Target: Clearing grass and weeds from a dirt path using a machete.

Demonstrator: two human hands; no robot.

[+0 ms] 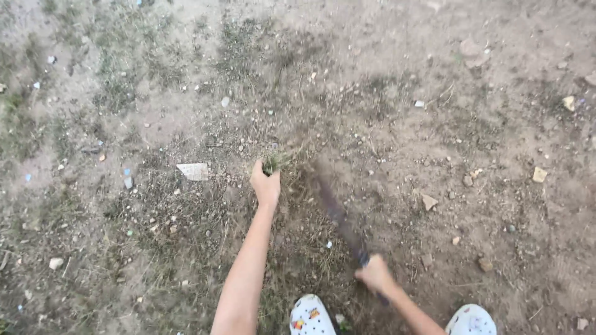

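My left hand (266, 183) reaches out over bare ground and is closed around a small tuft of green grass (276, 162). My right hand (374, 273) grips the handle of a long dark blade (338, 217), blurred by motion, whose tip points up-left toward the ground just right of the tuft. Both of my forearms come in from the bottom of the view. My two feet in white patterned shoes, the left (309, 316) and the right (470, 321), stand at the bottom edge.
Dry dirt with thin patches of grass (118, 80) at the upper left. Scattered stones (539, 175), a flat pale shard (193, 170) left of my left hand, and small bits of litter lie about.
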